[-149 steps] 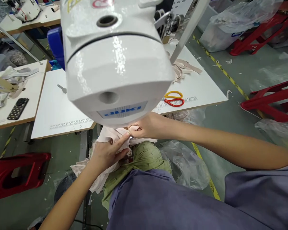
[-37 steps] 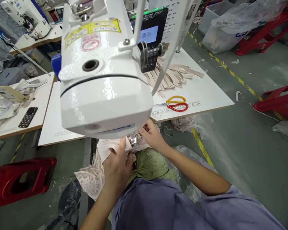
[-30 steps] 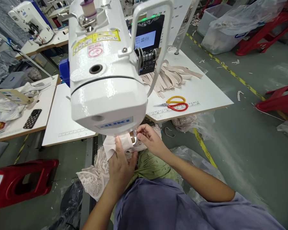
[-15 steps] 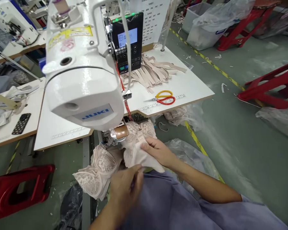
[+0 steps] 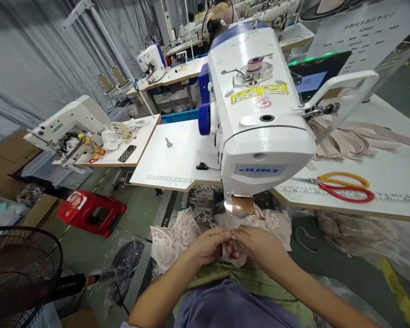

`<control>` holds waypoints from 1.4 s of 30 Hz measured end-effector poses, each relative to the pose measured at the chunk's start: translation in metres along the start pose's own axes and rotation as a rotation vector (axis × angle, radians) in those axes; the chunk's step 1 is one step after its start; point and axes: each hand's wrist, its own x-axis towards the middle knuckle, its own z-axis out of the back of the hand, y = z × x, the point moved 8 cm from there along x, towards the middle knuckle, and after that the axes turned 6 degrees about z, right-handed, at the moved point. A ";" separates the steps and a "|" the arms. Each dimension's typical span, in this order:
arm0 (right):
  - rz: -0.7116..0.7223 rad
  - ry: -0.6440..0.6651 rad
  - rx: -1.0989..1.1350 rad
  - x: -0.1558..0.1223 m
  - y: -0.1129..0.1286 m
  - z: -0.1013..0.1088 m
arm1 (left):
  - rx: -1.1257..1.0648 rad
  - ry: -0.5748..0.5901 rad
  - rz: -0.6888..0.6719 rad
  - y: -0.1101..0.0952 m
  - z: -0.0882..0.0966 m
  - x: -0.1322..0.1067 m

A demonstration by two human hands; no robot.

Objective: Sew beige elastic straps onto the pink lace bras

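Note:
A pale pink lace bra (image 5: 276,224) lies under the front of the white sewing machine head (image 5: 263,157). My left hand (image 5: 207,246) and my right hand (image 5: 259,241) meet just in front of the needle area, fingertips pinched together on the bra's edge. Part of the fabric hangs below my fingers, and the exact spot they grip is partly hidden. To the left of my left hand, a stack of similar lace bras (image 5: 171,239) rests on the machine's lower frame. The needle itself is hidden behind the machine head.
Scissors with yellow and red handles (image 5: 345,184) lie on the right tabletop, near beige fabric strips (image 5: 345,141). A phone (image 5: 127,153) and a drink bottle (image 5: 94,145) are on the left table. A red stool (image 5: 92,212) and a black fan (image 5: 18,269) stand at left.
My view has swung left and upward, bringing the fan and left machine into sight. My left hand has moved up to join my right at the bra's edge.

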 end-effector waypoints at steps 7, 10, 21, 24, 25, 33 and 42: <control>-0.309 -0.299 0.253 -0.017 -0.008 0.025 | -0.301 -0.016 -0.006 -0.004 0.004 -0.017; -0.367 -0.255 0.333 -0.020 -0.008 0.013 | -0.185 -0.095 -0.037 -0.010 0.006 -0.019; -0.501 -0.214 0.533 -0.026 -0.020 0.002 | 0.124 -0.210 -0.091 -0.020 0.005 -0.021; -0.444 -0.174 0.506 -0.023 -0.019 0.004 | 0.179 -0.211 -0.111 -0.022 0.004 -0.020; -0.396 -0.166 0.464 -0.021 -0.017 0.007 | 0.194 -0.211 -0.119 -0.022 0.004 -0.020; -0.357 -0.267 0.427 -0.024 -0.019 0.017 | 0.194 -0.197 -0.119 -0.022 0.001 -0.021; -0.276 -0.203 0.141 -0.042 -0.061 0.023 | -0.037 -0.190 0.087 0.015 0.003 0.002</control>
